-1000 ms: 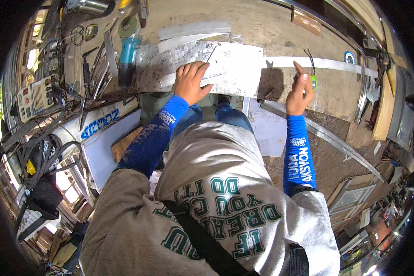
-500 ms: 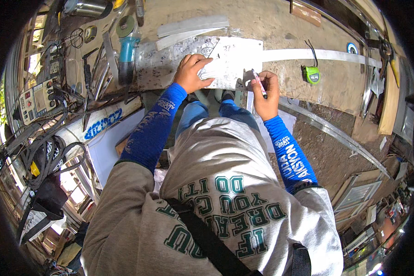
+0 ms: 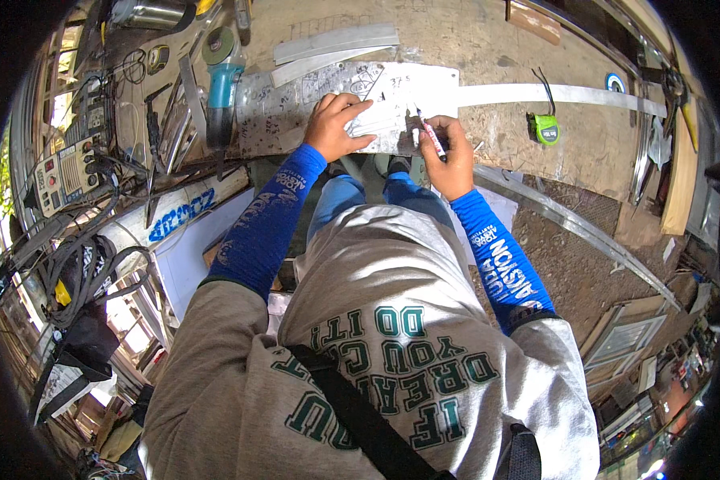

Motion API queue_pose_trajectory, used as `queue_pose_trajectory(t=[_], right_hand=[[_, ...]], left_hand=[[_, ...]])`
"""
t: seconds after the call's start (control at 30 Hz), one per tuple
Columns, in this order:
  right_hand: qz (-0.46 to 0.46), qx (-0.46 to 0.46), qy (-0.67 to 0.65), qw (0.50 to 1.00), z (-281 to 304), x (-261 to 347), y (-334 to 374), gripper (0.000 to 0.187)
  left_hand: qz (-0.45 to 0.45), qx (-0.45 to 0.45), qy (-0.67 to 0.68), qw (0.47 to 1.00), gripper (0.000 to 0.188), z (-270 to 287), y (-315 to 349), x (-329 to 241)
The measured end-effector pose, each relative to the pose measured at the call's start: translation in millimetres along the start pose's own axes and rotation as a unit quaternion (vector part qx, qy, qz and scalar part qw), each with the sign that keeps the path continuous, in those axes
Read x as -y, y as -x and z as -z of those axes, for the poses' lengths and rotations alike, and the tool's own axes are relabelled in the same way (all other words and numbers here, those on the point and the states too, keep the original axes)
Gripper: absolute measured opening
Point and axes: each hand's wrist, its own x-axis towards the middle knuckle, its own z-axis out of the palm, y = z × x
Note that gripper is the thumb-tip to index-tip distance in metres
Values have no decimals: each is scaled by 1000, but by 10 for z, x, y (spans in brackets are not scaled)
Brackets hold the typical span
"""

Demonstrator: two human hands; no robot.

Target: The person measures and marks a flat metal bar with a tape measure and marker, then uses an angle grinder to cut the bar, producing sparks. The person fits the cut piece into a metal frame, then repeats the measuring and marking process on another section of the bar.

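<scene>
A white sheet (image 3: 436, 84) with handwritten marks lies at the near edge of the workbench, brightly lit. My left hand (image 3: 334, 128) rests on its left side, thumb and fingers spread apart. In my right hand (image 3: 450, 160) a pink-and-white marker (image 3: 434, 138) is pinched, its dark tip pointing away from me at the sheet. Whether the tip touches the surface I cannot tell. Left of the sheet is a grey plate (image 3: 276, 112) covered in scribbled figures and sketches.
A teal angle grinder (image 3: 222, 84) lies at the left. Beyond the sheet are flat metal strips (image 3: 336, 44). To the right are a long pale strip (image 3: 552, 94) and a green tape measure (image 3: 546, 128). A welding machine (image 3: 68, 178) with cables stands far left.
My right hand has moved left over the sheet, carrying the marker with it. My left hand has stayed almost where it was.
</scene>
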Motion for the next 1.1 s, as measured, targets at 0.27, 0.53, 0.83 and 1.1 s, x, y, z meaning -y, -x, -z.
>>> queue_pose_trajectory(t=[0.27, 0.53, 0.83, 1.1], right_hand=[[-21, 36, 19, 999, -138, -37, -89, 24], [-18, 37, 45, 998, -166, -75, -161, 22], [-6, 26, 30, 999, -211, -40, -201, 20], [-12, 43, 25, 999, -226, -77, -225, 18]], left_hand=[[1, 4, -8, 1000, 66, 5, 5, -9], [8, 8, -5, 1000, 68, 9, 3, -32], [13, -9, 0, 1000, 63, -24, 8, -16], [11, -13, -4, 1000, 62, -1, -6, -47]])
